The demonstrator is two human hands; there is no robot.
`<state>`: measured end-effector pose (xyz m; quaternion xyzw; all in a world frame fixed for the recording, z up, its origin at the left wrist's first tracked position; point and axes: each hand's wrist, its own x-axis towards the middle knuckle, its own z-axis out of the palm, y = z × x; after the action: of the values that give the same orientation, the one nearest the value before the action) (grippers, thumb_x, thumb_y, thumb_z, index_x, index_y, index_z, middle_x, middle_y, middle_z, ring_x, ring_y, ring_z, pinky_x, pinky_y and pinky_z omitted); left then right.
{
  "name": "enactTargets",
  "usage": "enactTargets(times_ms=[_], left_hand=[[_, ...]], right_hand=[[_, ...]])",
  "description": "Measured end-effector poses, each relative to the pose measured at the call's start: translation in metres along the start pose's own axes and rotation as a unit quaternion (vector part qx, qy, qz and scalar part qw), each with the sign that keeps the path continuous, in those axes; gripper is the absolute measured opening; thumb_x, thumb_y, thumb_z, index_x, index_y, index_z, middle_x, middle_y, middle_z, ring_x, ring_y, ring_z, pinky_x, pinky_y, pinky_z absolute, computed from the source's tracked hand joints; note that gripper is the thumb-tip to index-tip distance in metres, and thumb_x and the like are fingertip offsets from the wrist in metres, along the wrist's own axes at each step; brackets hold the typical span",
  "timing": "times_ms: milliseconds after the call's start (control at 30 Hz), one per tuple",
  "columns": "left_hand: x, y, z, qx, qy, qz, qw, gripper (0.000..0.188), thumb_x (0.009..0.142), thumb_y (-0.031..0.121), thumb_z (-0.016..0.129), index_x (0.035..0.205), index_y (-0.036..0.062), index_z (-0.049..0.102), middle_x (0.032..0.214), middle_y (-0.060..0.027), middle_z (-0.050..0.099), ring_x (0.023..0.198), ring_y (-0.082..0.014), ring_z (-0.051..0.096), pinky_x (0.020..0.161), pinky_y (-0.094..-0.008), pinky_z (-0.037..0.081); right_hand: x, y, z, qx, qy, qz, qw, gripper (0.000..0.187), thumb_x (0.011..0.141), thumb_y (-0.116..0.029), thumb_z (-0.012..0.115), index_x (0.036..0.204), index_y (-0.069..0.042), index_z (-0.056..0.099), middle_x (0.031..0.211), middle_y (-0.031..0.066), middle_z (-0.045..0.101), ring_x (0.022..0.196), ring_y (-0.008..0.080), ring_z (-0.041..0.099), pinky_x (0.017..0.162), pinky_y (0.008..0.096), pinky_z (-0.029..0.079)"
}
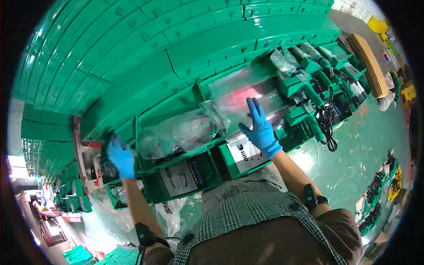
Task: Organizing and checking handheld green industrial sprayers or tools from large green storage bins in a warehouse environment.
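- While looming beyond the fingertips of both hands, filling the whole upper view: stacked green cases [132, 48], closed lids row on row.
- Standing open just under the fingers, side by side along the stack's front: a row of open green cases [176, 112], with printed white cards [181, 176] showing at the near edges, below the palms.
- Lying crumpled across the open cases, between the two sets of fingers: clear plastic bags [185, 130], glossy and catching a reddish glare.
- Running off to the right of the right fingers: green power tools [309, 88] with black cords [327, 121] dangling toward the green floor [366, 145].
- Pressing flat on the clear plastic, fingers spread and extended, gripping nothing: right hand [260, 129] in a blue glove.
- Reaching to the left end of the row, fingers curled loosely by a blurred dark item; cannot tell whether anything is gripped: left hand [120, 158], also blue-gloved.
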<state>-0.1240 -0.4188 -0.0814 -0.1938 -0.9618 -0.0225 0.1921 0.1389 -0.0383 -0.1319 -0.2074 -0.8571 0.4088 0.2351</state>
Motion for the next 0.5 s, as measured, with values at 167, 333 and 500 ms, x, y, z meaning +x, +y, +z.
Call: enactTargets(times_ms=[167, 333, 500], left_hand=[[-0.053, 0.149, 0.034, -0.264, -0.052, 0.152, 0.951, 0.046, 0.078, 0.026, 0.067, 0.118, 0.0051, 0.053, 0.109, -0.0159, 0.057, 0.099, -0.0323, 0.055, 0.085, -0.0408, 0.045], [-0.066, 0.139, 0.097, -0.384, -0.183, -0.029, 0.905, 0.021, 0.082, 0.015, 0.065, 0.099, 0.0035, 0.064, 0.093, -0.0128, 0.065, 0.085, -0.016, 0.059, 0.075, -0.0313, 0.046], [-0.027, 0.153, 0.024, -0.521, -0.035, -0.126, 0.843, 0.018, 0.079, 0.015, 0.065, 0.093, 0.0028, 0.065, 0.082, -0.0144, 0.062, 0.074, -0.0284, 0.058, 0.072, -0.0359, 0.046]], right_hand=[[0.001, -0.017, 0.025, 0.099, -0.035, 0.076, 0.992, 0.096, 0.073, -0.013, 0.072, 0.145, -0.012, 0.008, 0.132, 0.0218, 0.043, 0.097, 0.029, 0.061, 0.072, 0.0341, 0.052], [0.0, -0.049, 0.051, 0.19, -0.117, 0.201, 0.954, 0.097, 0.075, -0.015, 0.073, 0.144, -0.008, 0.006, 0.127, 0.0229, 0.046, 0.097, 0.0205, 0.061, 0.074, 0.0323, 0.052], [0.001, -0.051, 0.065, 0.457, -0.121, 0.207, 0.856, 0.099, 0.074, -0.018, 0.076, 0.144, -0.007, 0.007, 0.137, 0.0132, 0.037, 0.117, 0.0234, 0.045, 0.093, 0.0356, 0.042]])
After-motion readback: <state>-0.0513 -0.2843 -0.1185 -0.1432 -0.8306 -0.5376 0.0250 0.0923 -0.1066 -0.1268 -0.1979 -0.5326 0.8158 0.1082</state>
